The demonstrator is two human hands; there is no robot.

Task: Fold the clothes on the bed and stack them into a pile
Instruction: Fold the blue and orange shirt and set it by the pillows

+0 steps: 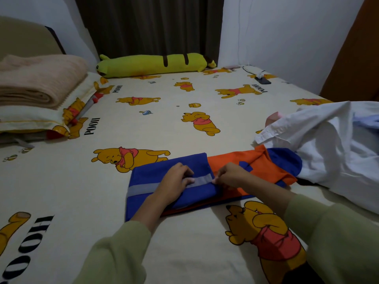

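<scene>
**Blue-and-orange garment partly folded, the heap still waiting**

A blue and orange cloth garment with a grey reflective stripe point(170, 187) lies flat on the cream cartoon-bear bed sheet point(155, 128), near the person's edge of the bed. Its blue part is already doubled over into a rough rectangle, while the orange part trails away to the right, bunched and touching a heap of crumpled white and pale clothes point(328, 144).

The left hand point(176, 182) rests on the blue panel with fingers curled down onto the grey stripe, pressing it in place. The right hand point(227, 174) sits just beside it, fingertips pinching the cloth where the stripe ends and the orange begins.

By the look of it, the step in hand is the first garment's fold, with the stripe's edge being lined up or smoothed. The next move probably calls for drawing the loose orange end free of the white heap and laying it over the blue rectangle, keeping the left hand down so the folded layers do not slide. No folded pile shows yet, so most of the task lies ahead.
</scene>
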